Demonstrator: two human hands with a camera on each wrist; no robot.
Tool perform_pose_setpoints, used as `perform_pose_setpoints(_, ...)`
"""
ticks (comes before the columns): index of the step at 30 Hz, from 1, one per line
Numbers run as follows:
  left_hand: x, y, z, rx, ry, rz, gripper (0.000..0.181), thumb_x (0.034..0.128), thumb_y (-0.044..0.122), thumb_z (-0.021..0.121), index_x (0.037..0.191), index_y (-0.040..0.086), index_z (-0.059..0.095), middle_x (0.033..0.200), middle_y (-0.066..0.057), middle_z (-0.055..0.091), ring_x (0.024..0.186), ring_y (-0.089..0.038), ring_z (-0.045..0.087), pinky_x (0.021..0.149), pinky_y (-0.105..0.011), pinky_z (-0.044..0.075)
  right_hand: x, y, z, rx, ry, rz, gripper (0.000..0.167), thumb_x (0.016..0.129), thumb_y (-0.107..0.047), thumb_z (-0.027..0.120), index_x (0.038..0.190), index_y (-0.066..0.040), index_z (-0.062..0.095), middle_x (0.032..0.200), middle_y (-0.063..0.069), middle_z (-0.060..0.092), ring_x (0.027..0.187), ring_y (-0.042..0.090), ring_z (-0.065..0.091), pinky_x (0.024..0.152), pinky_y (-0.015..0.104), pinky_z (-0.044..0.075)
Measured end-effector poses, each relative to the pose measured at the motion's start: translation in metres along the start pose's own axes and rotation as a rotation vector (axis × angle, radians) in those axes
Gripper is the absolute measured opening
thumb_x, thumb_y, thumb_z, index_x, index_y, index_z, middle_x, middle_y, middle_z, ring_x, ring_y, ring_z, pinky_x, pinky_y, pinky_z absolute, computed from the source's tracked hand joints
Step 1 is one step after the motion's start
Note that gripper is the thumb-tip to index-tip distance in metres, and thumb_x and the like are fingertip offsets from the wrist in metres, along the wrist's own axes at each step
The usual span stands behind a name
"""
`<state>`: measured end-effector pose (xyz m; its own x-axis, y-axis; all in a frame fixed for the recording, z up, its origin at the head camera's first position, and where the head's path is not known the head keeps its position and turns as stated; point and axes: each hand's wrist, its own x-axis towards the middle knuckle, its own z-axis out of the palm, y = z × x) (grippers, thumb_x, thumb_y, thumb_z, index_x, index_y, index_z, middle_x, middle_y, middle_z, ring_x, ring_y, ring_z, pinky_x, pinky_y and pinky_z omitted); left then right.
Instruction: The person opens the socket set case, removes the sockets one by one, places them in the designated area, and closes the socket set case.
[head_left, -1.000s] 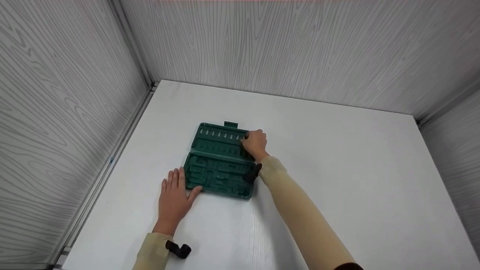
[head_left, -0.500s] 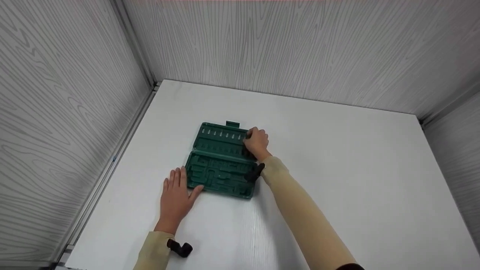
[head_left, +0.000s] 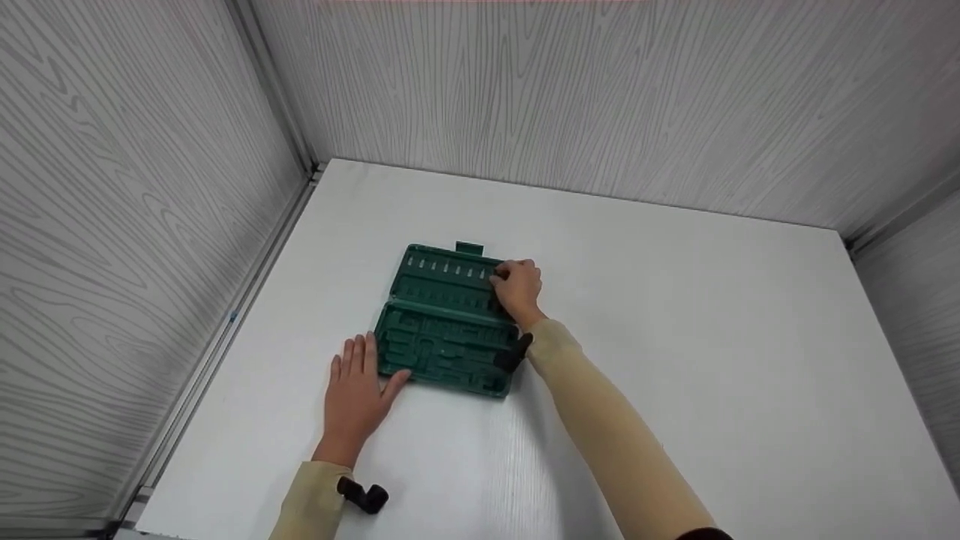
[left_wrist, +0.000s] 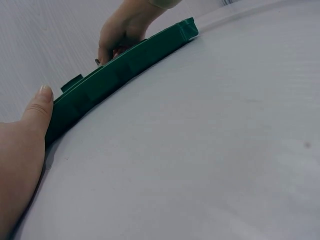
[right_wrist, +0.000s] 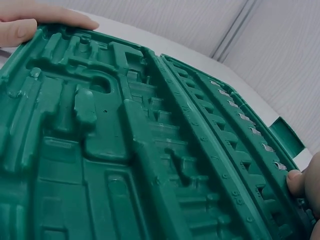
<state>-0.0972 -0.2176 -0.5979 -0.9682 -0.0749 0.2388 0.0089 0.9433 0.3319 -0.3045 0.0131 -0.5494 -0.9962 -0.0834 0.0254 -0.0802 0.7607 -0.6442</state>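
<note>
A green plastic tool case (head_left: 442, 345) lies unfolded on the white table, its moulded recesses facing up. Several silver screwdriver bits (right_wrist: 255, 131) stand in a row along its far half. My left hand (head_left: 354, 397) lies flat at the near left corner, fingers along the side and thumb on the front edge. At the right end of the row, my right hand (head_left: 520, 289) has thumb and fingers bent together over the case. Between those fingertips, the left wrist view shows a small dark tip, apparently a bit, mostly hidden by the hand.
The case's latch flap (head_left: 469, 247) sticks out at the back. Grey wood-patterned walls (head_left: 570, 97) enclose the white table (head_left: 697, 337) behind and at both sides. Each sleeve carries a black wrist camera (head_left: 363, 495).
The whole scene shifts slightly rightward in the head view. My right fingers stay at the right end of the row, with a small change of pose. My left hand keeps its place on the case.
</note>
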Motion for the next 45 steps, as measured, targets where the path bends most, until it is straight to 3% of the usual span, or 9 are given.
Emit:
perform_pose_setpoints(8, 0.000, 0.000, 0.003, 0.008, 0.001, 0.002, 0.087, 0.0905, 0.063, 0.037, 0.146, -0.001, 0.020, 0.147, -0.023, 0.027, 0.137, -0.036, 0.018, 0.109, -0.052, 0.014, -0.002, 0.003, -0.002, 0.052, 0.029, -0.005, 0.020, 0.092, -0.024, 0.060, 0.103, -0.008, 0.066, 0.112, 0.011, 0.051, 0.108, 0.026, 0.043, 0.094, 0.042, 0.033)
perform_pose_setpoints(12, 0.001, -0.001, 0.003, 0.009, 0.008, 0.009, 0.087, 0.0905, 0.063, 0.038, 0.146, -0.001, 0.020, 0.146, -0.024, 0.028, 0.137, -0.036, 0.019, 0.109, -0.052, 0.014, -0.001, 0.003, -0.004, 0.120, 0.036, -0.003, 0.022, 0.092, -0.026, 0.059, 0.103, -0.007, 0.063, 0.109, 0.009, 0.051, 0.102, 0.023, 0.044, 0.090, 0.040, 0.037)
perform_pose_setpoints(23, 0.000, -0.001, 0.001, -0.001, 0.001, 0.006, 0.088, 0.0902, 0.064, 0.038, 0.146, -0.002, 0.021, 0.146, -0.024, 0.028, 0.137, -0.037, 0.019, 0.109, -0.052, 0.014, -0.013, 0.008, -0.016, 0.337, 0.034, -0.100, 0.022, 0.091, -0.023, 0.061, 0.103, -0.004, 0.061, 0.102, 0.008, 0.052, 0.095, 0.019, 0.052, 0.084, 0.034, 0.045)
perform_pose_setpoints(29, 0.001, -0.001, 0.001, -0.007, -0.008, -0.001, 0.089, 0.0898, 0.065, 0.036, 0.147, -0.001, 0.020, 0.146, -0.024, 0.027, 0.137, -0.037, 0.018, 0.109, -0.052, 0.014, -0.023, 0.015, -0.026, 0.353, 0.026, -0.105, 0.022, 0.091, -0.024, 0.062, 0.101, -0.005, 0.060, 0.102, 0.007, 0.054, 0.094, 0.019, 0.053, 0.082, 0.034, 0.046)
perform_pose_setpoints(38, 0.000, 0.000, -0.001, -0.020, -0.036, -0.023, 0.089, 0.0899, 0.064, 0.039, 0.147, -0.001, 0.018, 0.147, -0.024, 0.025, 0.138, -0.036, 0.016, 0.110, -0.050, 0.011, -0.046, 0.036, -0.041, 0.377, -0.061, -0.071, 0.020, 0.091, -0.025, 0.062, 0.099, -0.007, 0.062, 0.103, 0.006, 0.058, 0.089, 0.020, 0.052, 0.073, 0.034, 0.045)
perform_pose_setpoints(45, 0.001, 0.002, -0.003, -0.026, -0.035, -0.018, 0.089, 0.0898, 0.064, 0.037, 0.147, -0.001, 0.018, 0.147, -0.024, 0.025, 0.138, -0.037, 0.016, 0.109, -0.052, 0.012, -0.059, 0.053, -0.059, 0.376, -0.057, -0.079, 0.019, 0.090, -0.024, 0.064, 0.098, -0.007, 0.063, 0.099, 0.005, 0.060, 0.088, 0.020, 0.053, 0.076, 0.034, 0.044)
